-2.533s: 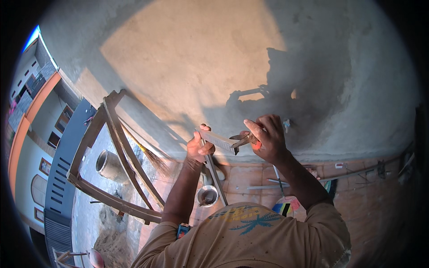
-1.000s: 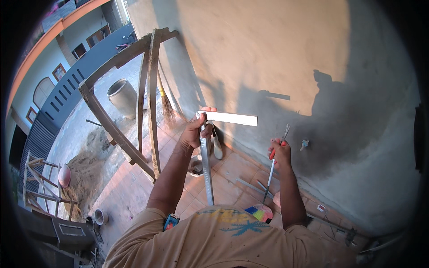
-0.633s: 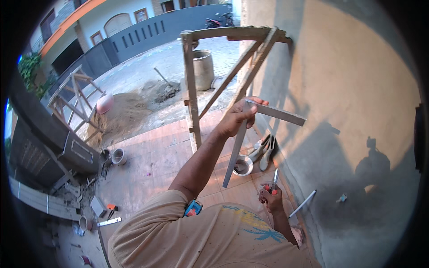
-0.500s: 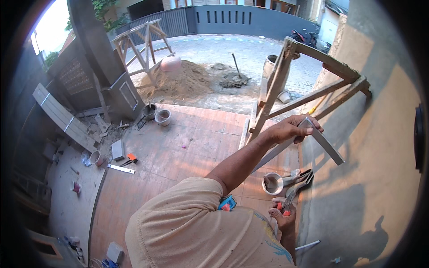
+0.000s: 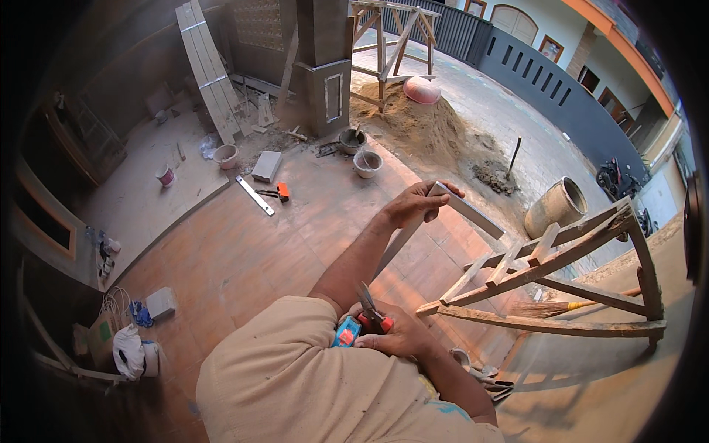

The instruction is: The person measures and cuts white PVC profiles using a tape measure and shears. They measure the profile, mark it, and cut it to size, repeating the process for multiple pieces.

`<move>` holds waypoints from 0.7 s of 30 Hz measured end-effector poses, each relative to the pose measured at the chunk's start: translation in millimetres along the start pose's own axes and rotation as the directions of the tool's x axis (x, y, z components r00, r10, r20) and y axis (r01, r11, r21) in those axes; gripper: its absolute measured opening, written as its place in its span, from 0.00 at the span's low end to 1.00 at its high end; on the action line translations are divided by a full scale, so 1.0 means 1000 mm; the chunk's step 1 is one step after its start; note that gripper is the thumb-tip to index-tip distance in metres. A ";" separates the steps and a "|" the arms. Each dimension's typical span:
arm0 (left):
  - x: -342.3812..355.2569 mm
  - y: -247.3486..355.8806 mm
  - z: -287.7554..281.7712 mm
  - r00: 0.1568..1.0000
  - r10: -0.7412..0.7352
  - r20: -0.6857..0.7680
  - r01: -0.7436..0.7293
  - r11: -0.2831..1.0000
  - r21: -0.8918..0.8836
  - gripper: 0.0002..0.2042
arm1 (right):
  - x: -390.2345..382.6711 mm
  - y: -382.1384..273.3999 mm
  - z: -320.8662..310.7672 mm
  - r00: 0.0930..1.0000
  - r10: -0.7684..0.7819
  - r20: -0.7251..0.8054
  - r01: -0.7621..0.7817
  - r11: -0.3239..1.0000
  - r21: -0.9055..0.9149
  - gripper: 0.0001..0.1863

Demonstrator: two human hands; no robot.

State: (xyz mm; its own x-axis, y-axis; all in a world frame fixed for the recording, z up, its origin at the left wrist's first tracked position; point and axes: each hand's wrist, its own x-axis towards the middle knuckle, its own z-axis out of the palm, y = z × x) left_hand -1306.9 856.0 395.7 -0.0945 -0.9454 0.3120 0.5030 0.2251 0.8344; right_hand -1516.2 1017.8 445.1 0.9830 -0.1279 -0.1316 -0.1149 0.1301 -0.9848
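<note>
My left hand, stretched out ahead, is closed around a thin grey metal profile at its sharp bend. One leg points down to the right; the other runs back below the forearm. Close to my body, my right hand is wrapped around a pair of snips with red handles, their jaws pointing up and away. A blue and red tape measure sits against my beige shirt, right beside the snips. How it is held there is hidden.
A wooden trestle stands to the right, with a broom behind its bars. Buckets, a spirit level, an orange-black tool and a pale block lie farther left. Sand is heaped beyond the tiles.
My view has swung to the right, with the scene tilting. My right hand has brought the snips from low by the wall up to my body beside the tape measure. My left hand still grips the profile.
</note>
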 end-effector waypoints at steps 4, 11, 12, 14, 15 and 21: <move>-0.048 0.016 -0.054 0.959 -0.018 -0.283 0.032 0.998 0.048 0.16 | 0.045 0.007 -0.007 0.976 -0.010 0.216 0.001 0.999 0.042 0.25; -0.103 0.001 -0.131 0.807 0.004 -0.591 0.163 0.960 0.228 0.15 | 0.093 0.024 -0.039 0.866 -0.033 0.499 -0.063 0.983 0.175 0.27; -0.108 -0.007 -0.136 0.765 0.011 -0.644 0.188 0.952 0.241 0.15 | 0.095 0.027 -0.046 0.858 -0.052 0.511 -0.064 0.976 0.206 0.26; -0.116 -0.021 -0.155 0.674 0.043 -0.737 0.236 0.933 0.271 0.15 | 0.103 0.027 -0.065 0.838 -0.093 0.537 -0.059 0.964 0.259 0.25; -0.125 -0.034 -0.168 0.630 0.069 -0.774 0.258 0.921 0.292 0.13 | 0.105 0.021 -0.076 0.840 -0.097 0.534 -0.076 0.953 0.293 0.24; -0.255 -0.115 -0.209 0.244 0.078 -0.967 0.624 0.750 0.218 0.13 | 0.095 0.036 -0.205 0.964 0.185 0.189 -0.229 0.943 0.242 0.23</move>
State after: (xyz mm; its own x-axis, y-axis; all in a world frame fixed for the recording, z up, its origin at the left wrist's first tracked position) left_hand -1160.9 1021.5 125.1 0.8464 -0.4412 -0.2982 0.1314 -0.3697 0.9198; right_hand -1456.4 808.9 373.5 0.9537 0.0867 -0.2881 -0.2986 0.3898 -0.8711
